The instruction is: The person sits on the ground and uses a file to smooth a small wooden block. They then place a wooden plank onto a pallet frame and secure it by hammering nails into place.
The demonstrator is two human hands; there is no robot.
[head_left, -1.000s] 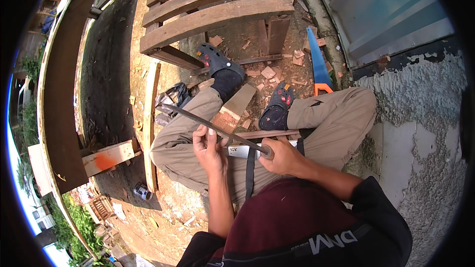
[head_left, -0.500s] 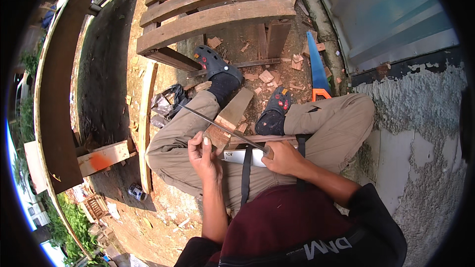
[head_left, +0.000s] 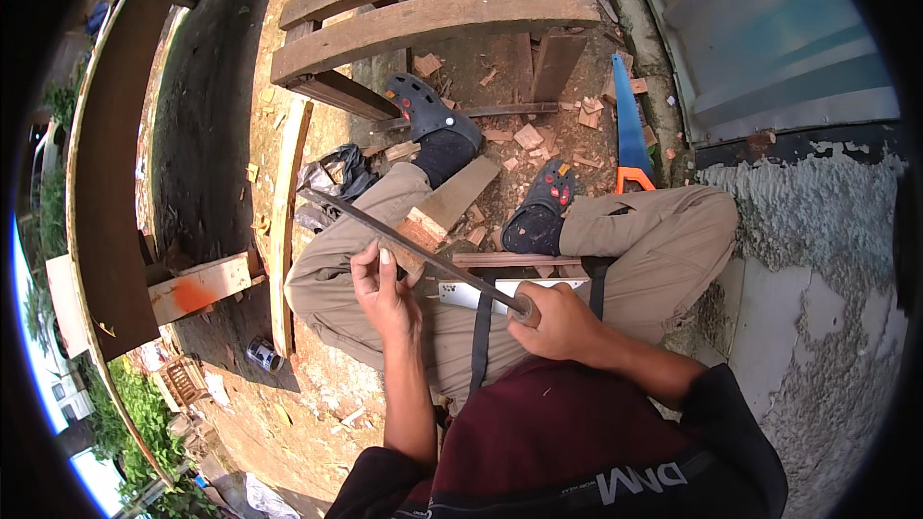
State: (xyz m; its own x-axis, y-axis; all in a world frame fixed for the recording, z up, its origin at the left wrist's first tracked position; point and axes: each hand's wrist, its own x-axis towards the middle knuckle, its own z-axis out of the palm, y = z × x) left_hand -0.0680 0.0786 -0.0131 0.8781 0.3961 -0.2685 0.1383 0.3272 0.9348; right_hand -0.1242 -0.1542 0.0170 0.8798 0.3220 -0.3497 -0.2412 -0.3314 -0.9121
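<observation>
1. Fingers of the left hand [head_left: 385,293]: curled around the middle of a long, thin, dark metal rod [head_left: 404,245], thumb on top; closed on it.
2. Fingers of the right hand [head_left: 558,322]: wrapped tight around the near end of the same rod, fist closed on it.
3. Metal rod: straight, narrow, dull grey-brown. It slants from the right fist up and to the left across the lap, its far tip above a black bag [head_left: 336,173] on the ground. Whether it is a file, a rasp or a plain bar cannot be told.
4. Flat pale metal piece [head_left: 481,293]: lies across the thighs just beneath the rod, partly hidden by the right hand and a dark strap.
5. Wooden block [head_left: 447,207]: rests between the legs, one end reddish, just beyond the rod.
6. Step in hand, by judgement: a two-handed working stroke with the rod over the lap. A further stroke would call for a firm grip at both ends and an even angle.
7. Surroundings: person seated on a rough concrete ledge [head_left: 817,308]; handsaw [head_left: 630,130] with blue blade and orange handle beside the right foot; wood offcuts [head_left: 529,135] on the dirt; slatted wooden pallet [head_left: 433,0] ahead.
</observation>
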